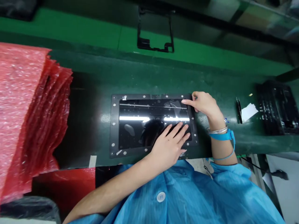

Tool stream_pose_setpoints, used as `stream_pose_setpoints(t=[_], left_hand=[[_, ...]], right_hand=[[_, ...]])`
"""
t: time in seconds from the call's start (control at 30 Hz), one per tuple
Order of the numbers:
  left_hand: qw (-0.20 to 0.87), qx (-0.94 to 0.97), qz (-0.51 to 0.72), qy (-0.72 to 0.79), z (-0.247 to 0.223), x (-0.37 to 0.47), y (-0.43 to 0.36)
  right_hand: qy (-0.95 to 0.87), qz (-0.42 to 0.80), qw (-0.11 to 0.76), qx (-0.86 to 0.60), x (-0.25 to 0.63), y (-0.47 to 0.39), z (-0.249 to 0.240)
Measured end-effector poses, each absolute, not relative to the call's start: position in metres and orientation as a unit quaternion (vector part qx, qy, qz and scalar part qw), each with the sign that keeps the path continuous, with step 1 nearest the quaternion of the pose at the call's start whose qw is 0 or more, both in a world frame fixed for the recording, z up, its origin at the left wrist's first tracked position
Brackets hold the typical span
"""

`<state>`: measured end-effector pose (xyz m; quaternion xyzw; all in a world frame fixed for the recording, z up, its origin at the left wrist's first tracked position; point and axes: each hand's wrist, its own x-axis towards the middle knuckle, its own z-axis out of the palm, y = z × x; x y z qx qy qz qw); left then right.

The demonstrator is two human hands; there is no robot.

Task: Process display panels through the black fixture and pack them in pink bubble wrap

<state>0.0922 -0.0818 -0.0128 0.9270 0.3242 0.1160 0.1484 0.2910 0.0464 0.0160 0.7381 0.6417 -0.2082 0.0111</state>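
Observation:
A glossy black panel (137, 132) lies flat on the green table, inside a dark grey frame (114, 133) dotted with small round metal spots. My left hand (167, 146) rests palm down on the panel's lower right part, its fingers spread. At the upper right corner, my right hand (203, 104) grips the frame's edge; its thumb stretches over the panel and its other fingers are curled and partly hidden. Bubbles and wrinkled glints show on the panel's surface, near the right thumb too. A blue strap and bracelets circle the right wrist.
Red bubble-wrap bags (25, 109) are stacked at the left. Behind the panel sits a thin black frame (155, 49). Tweezers (239, 110), a white scrap (249, 112) and a stack of black parts (279, 107) are at the right. The table's front edge runs close below the panel.

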Motion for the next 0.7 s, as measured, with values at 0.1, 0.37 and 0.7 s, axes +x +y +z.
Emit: stream_pose_setpoints(t=[0.1,0.37,0.7], left_hand=[[0.173,0.917,0.133,0.334,-0.007,0.079,-0.06],[0.075,0.809,0.196,0.549,-0.009,0.055,0.001],[0.122,0.755,0.361,0.533,0.029,0.034,-0.012]], right_hand=[[0.633,-0.217,-0.031,0.742,0.293,0.043,0.013],[0.58,-0.215,-0.186,0.763,0.302,0.041,0.005],[0.568,-0.489,-0.341,0.568,0.29,0.025,0.004]])
